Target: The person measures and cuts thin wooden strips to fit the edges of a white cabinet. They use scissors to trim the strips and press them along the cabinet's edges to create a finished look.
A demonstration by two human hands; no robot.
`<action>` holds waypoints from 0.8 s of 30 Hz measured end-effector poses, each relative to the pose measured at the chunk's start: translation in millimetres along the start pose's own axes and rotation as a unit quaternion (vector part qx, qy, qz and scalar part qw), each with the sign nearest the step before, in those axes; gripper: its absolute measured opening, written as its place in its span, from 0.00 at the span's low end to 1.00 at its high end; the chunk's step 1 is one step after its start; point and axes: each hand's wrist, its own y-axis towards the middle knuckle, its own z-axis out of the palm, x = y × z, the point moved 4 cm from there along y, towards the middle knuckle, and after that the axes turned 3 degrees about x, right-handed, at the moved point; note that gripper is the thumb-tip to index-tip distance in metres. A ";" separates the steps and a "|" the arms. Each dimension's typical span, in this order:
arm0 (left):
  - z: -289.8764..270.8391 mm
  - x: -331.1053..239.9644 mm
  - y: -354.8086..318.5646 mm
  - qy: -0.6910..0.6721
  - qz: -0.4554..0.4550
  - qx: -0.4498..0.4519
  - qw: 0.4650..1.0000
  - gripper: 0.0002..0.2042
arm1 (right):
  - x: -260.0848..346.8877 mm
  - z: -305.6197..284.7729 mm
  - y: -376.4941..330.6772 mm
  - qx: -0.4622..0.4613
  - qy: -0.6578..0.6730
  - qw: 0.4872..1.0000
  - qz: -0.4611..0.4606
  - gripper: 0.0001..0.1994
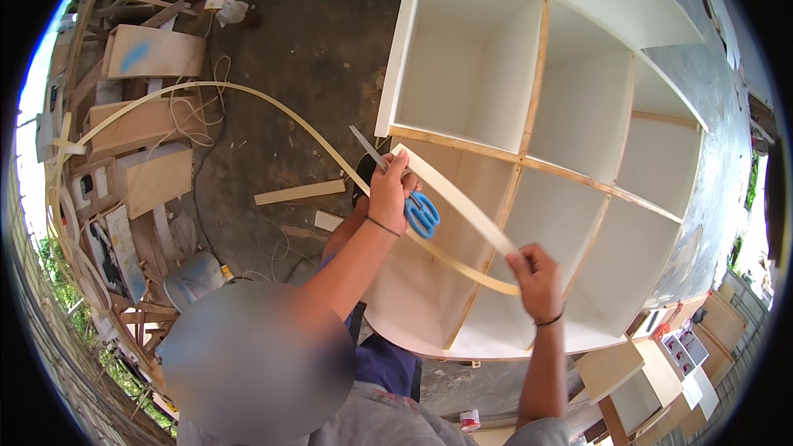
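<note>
My left hand point(390, 192) is closed around a pair of scissors with blue handles point(422, 216); their blades stick out past the fingers at the upper left. The same hand pinches one end of a pale edging strip point(454, 196). At the right, my right hand point(538, 282) is closed on this strip, which stretches taut between both hands. A second run of pale strip point(462, 269) bows below it toward my right hand and passes behind my left wrist. Whether both runs are one folded piece, I cannot tell. From there a long strip point(273, 103) arcs away to the left.
A large white cabinet point(462, 74) with open compartments and bare wooden front edges lies under my hands. Wood offcuts point(299, 192) and cords lie on the dark floor. Wooden parts point(155, 51) and a bucket point(194, 281) crowd the left. A blurred patch hides the lower left.
</note>
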 end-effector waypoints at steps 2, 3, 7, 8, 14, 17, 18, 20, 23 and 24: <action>7.7 -26.7 -37.6 0.008 0.004 0.040 0.999 0.09 | -40.2 32.3 -37.9 0.065 0.053 0.996 0.016 0.13; 28.4 -47.0 -64.0 0.060 0.018 0.048 0.997 0.08 | -43.8 40.7 -62.1 0.081 0.029 0.996 -0.008 0.14; 108.4 -85.5 -162.9 0.244 0.033 0.249 0.937 0.07 | -35.8 72.7 -146.6 0.096 0.031 0.994 -0.048 0.15; 115.8 -97.0 -185.0 0.257 0.043 0.263 0.929 0.07 | -17.9 79.5 -161.6 0.112 0.044 0.991 -0.052 0.15; 181.8 -112.2 -289.3 0.285 0.064 0.365 0.884 0.08 | 44.2 34.8 -221.4 -0.097 0.018 0.976 -0.193 0.17; 194.2 -107.8 -323.7 0.307 0.084 0.376 0.870 0.08 | 89.4 -4.3 -264.0 -0.231 0.068 0.929 -0.280 0.15; 197.1 -104.4 -334.7 0.313 0.107 0.377 0.865 0.08 | 100.0 -11.1 -276.6 -0.221 0.089 0.922 -0.305 0.15; 201.1 -93.4 -354.6 0.320 0.147 0.383 0.854 0.09 | 117.2 -20.8 -298.3 -0.202 0.126 0.906 -0.351 0.14; 208.4 -88.3 -382.5 0.314 0.185 0.389 0.846 0.07 | 120.6 -26.0 -316.1 -0.242 0.145 0.897 -0.339 0.11; 210.4 -89.1 -390.0 0.303 0.195 0.385 0.850 0.07 | 120.0 -26.6 -320.5 -0.249 0.152 0.894 -0.340 0.11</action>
